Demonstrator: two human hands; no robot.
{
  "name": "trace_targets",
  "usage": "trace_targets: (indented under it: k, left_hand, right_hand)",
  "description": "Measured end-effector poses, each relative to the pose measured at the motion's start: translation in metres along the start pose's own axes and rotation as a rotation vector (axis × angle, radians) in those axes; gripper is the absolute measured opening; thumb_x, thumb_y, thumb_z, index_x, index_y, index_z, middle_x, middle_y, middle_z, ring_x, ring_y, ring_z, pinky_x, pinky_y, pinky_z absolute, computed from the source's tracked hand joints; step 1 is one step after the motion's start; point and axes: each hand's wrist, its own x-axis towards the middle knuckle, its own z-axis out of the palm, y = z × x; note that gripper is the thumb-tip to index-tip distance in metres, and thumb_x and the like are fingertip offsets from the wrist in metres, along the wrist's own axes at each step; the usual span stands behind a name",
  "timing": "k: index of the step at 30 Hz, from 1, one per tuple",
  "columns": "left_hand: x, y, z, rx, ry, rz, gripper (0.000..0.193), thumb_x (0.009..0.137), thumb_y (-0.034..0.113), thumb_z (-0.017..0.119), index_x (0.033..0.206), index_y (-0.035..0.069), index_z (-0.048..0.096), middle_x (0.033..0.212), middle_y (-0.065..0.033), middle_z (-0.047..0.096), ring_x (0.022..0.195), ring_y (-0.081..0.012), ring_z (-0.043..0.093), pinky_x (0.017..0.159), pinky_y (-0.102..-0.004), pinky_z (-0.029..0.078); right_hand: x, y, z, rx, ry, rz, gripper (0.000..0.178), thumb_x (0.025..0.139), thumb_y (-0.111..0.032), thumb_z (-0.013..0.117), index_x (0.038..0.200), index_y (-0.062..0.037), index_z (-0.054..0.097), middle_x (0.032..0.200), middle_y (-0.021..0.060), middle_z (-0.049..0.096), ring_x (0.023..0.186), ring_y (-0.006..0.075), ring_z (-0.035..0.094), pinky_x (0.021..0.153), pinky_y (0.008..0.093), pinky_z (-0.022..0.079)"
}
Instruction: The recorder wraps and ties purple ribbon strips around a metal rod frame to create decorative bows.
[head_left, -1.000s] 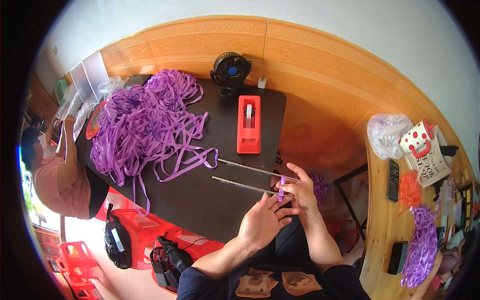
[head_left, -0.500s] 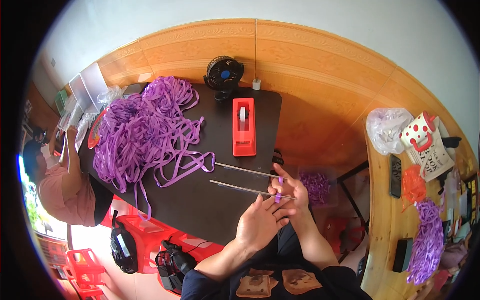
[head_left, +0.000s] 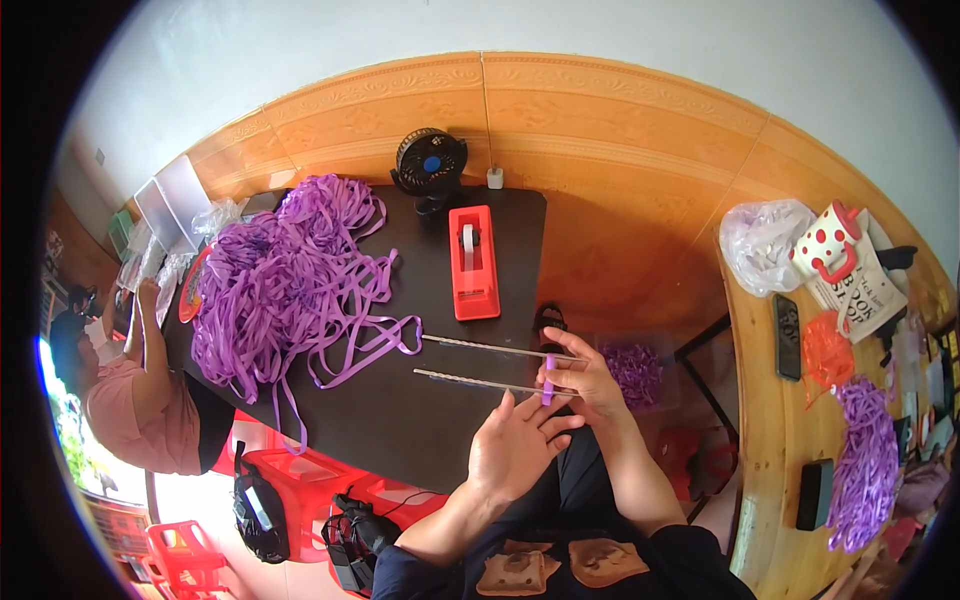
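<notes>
Two thin metal rods with twisted ends, the far rod (head_left: 480, 345) and the near rod (head_left: 465, 380), run side by side over the dark table's edge. A short purple ribbon (head_left: 549, 382) spans both rods close to their right ends. My right hand (head_left: 592, 385) pinches at this ribbon, its index finger stretched above the far rod. Palm up below the near rod, my left hand (head_left: 510, 450) has its fingers apart, fingertips close to the ribbon's lower end. A big heap of purple ribbon (head_left: 290, 280) lies at left, one loop reaching the far rod's tip.
A red tape dispenser (head_left: 473, 265) and black fan (head_left: 430, 165) stand on the dark table (head_left: 400, 420). Below right sits a clear bin of purple pieces (head_left: 635, 375). The wooden table (head_left: 765, 450) holds more ribbon (head_left: 865, 470) and a phone (head_left: 788, 337). A co-worker (head_left: 150, 400) is at left.
The view has shifted slightly. On the rods, the purple band that looked like separate bits at each rod now spans both. My right thumb has come onto it; my left hand stays below.
</notes>
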Motion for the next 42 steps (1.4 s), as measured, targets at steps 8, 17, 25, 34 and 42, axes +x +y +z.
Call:
trace_targets:
  k: [8, 17, 25, 34, 42]
  left_hand:
    - [-0.004, 0.000, -0.006, -0.019, 0.000, 0.006, 0.071, 0.090, 0.052, 0.044, 0.133, -0.003, 0.035, 0.130, -0.0150, 0.045, 0.111, -0.0308, 0.050, 0.088, -0.0364, 0.037]
    - [-0.010, -0.013, -0.005, 0.204, -0.063, -0.061, 0.043, 0.097, 0.033, 0.040, 0.127, 0.004, 0.046, 0.124, -0.0079, 0.052, 0.107, -0.0192, 0.052, 0.087, -0.0308, 0.040]
    - [-0.078, 0.043, 0.015, 1.005, -0.215, 0.209, 0.019, 0.091, 0.014, 0.058, 0.098, -0.002, 0.066, 0.092, -0.0067, 0.065, 0.085, -0.0144, 0.061, 0.075, -0.0282, 0.049]
    - [0.000, 0.145, -0.038, 2.174, 0.593, 0.973, 0.015, 0.074, 0.017, 0.067, 0.078, 0.003, 0.067, 0.079, -0.0145, 0.058, 0.078, -0.0311, 0.059, 0.069, -0.0418, 0.045]
    - [0.017, 0.176, -0.060, 2.328, 0.590, 0.742, 0.010, 0.069, 0.013, 0.065, 0.072, 0.003, 0.067, 0.075, -0.0165, 0.063, 0.075, -0.0338, 0.062, 0.067, -0.0435, 0.048]
  right_hand:
    - [0.003, 0.022, -0.025, 0.451, -0.291, -0.027, 0.070, 0.085, -0.010, 0.059, 0.144, -0.0068, 0.021, 0.112, 0.0246, 0.058, 0.104, 0.0339, 0.059, 0.090, 0.0426, 0.048]
    - [0.014, 0.030, -0.014, 0.516, -0.207, 0.017, 0.037, 0.091, -0.012, 0.052, 0.127, -0.0038, 0.048, 0.078, 0.0111, 0.059, 0.086, 0.0272, 0.062, 0.079, 0.0407, 0.053]
    - [-0.031, 0.006, -0.064, 0.543, 0.019, -0.181, 0.038, 0.090, -0.014, 0.051, 0.128, -0.0064, 0.049, 0.082, 0.0138, 0.064, 0.084, 0.0296, 0.063, 0.077, 0.0417, 0.051]
    - [-0.057, -0.001, -0.163, -0.883, 0.817, -0.470, 0.027, 0.088, -0.008, 0.055, 0.113, 0.0027, 0.056, 0.097, 0.0077, 0.062, 0.086, 0.0155, 0.057, 0.077, 0.0278, 0.046]
    - [-0.100, 0.023, -0.069, -0.717, 0.546, -0.410, 0.021, 0.083, -0.003, 0.062, 0.103, 0.0007, 0.061, 0.084, 0.0036, 0.062, 0.076, 0.0082, 0.057, 0.067, 0.0205, 0.045]
